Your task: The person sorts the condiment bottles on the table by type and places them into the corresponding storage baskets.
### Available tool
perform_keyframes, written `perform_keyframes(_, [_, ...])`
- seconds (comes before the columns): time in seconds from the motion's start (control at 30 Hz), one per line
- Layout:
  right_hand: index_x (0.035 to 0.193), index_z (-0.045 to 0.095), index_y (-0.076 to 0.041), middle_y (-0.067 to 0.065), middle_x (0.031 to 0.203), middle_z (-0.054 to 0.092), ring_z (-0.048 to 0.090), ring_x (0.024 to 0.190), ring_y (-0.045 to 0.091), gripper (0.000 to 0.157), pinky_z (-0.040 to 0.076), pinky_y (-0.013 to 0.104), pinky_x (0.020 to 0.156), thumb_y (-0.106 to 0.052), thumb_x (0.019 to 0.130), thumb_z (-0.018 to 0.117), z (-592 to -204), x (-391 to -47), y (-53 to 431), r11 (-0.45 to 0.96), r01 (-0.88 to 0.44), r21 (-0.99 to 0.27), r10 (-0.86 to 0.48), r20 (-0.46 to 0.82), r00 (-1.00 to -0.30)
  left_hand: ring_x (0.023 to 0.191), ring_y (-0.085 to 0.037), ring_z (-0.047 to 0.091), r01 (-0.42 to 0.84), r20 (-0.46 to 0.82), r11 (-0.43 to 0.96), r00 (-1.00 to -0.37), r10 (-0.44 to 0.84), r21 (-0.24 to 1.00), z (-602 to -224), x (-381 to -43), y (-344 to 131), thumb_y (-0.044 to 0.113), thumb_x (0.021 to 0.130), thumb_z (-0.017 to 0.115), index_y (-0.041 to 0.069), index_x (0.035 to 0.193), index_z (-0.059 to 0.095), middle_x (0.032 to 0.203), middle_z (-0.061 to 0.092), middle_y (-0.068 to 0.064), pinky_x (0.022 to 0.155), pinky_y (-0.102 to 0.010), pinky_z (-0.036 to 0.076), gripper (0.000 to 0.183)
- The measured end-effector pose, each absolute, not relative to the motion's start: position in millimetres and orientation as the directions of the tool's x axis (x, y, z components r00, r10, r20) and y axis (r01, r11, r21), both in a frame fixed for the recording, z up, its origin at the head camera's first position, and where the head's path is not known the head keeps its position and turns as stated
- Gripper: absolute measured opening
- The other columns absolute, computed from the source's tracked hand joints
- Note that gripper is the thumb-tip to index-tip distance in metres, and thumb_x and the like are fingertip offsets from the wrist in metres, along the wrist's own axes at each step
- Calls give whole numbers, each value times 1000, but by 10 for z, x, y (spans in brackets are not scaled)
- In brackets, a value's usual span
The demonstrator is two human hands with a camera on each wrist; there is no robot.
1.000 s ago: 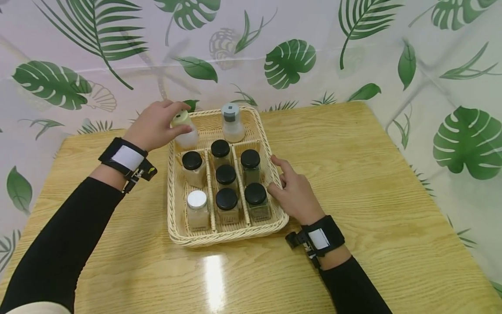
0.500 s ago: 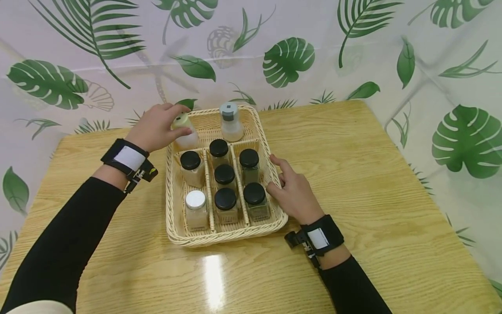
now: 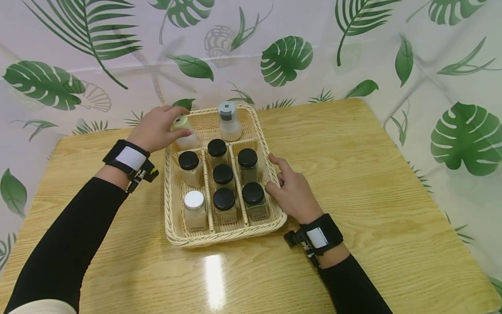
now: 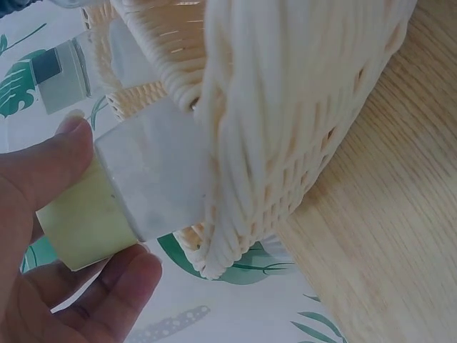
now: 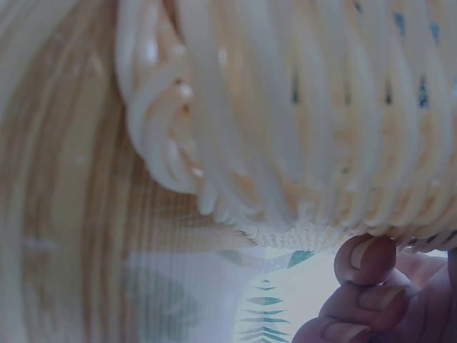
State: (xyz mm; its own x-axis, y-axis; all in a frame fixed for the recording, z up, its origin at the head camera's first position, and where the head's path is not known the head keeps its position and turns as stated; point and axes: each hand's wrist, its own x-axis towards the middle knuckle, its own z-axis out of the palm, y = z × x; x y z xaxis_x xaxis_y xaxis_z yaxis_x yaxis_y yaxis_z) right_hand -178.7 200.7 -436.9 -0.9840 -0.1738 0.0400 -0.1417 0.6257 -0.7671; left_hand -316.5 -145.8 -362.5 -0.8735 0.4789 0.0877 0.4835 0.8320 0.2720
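At the back left of the wicker basket (image 3: 225,237), my left hand (image 3: 154,126) pinches a seasoning shaker (image 3: 187,138) by its pale yellow cap (image 4: 89,214). Thumb and fingers sit on opposite sides of the cap; the shaker's cloudy clear body (image 4: 157,168) overlaps the basket's rim in the left wrist view. My right hand (image 3: 292,187) grips the basket's right side, thumb at the rim. Its curled fingertips (image 5: 368,259) show against the weave in the right wrist view. Another shaker (image 3: 229,122), grey-capped, stands in the same back compartment.
Three front compartments hold several black-lidded spice jars (image 3: 223,198) and one white-lidded jar (image 3: 195,211). Woven dividers (image 3: 209,196) separate them. The basket stands on a wooden table (image 3: 353,174), whose back edge meets a leaf-patterned cloth (image 3: 313,26).
My left hand and the yellow-capped shaker have shifted slightly down and to the right relative to the basket. The right hand keeps its place at the rim. The head view has drifted a little.
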Motion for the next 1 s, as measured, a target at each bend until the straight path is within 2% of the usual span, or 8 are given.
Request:
perform_keyframes(0.73, [155, 34, -27, -4, 54, 33, 26, 40, 13, 66, 28, 29, 43, -23, 93, 55, -4398, -1802, 1955, 625, -158, -764, -200, 38, -979, 112, -41, 59, 456, 61, 847, -887, 458, 275, -3678, -3092, -1480, 33, 95, 69, 7, 141, 51, 131, 59, -21, 95, -55, 47, 56])
perform_keyframes(1.0, [155, 35, -25, -4, 54, 33, 26, 41, 13, 66, 28, 29, 43, -22, 92, 56, -4439, -1882, 1981, 622, -163, -766, -211, 37, -977, 109, -40, 60, 452, 73, 848, -890, 450, 277, -3804, -3082, -1479, 37, 96, 68, 13, 149, 45, 133, 56, -22, 93, -54, 48, 62])
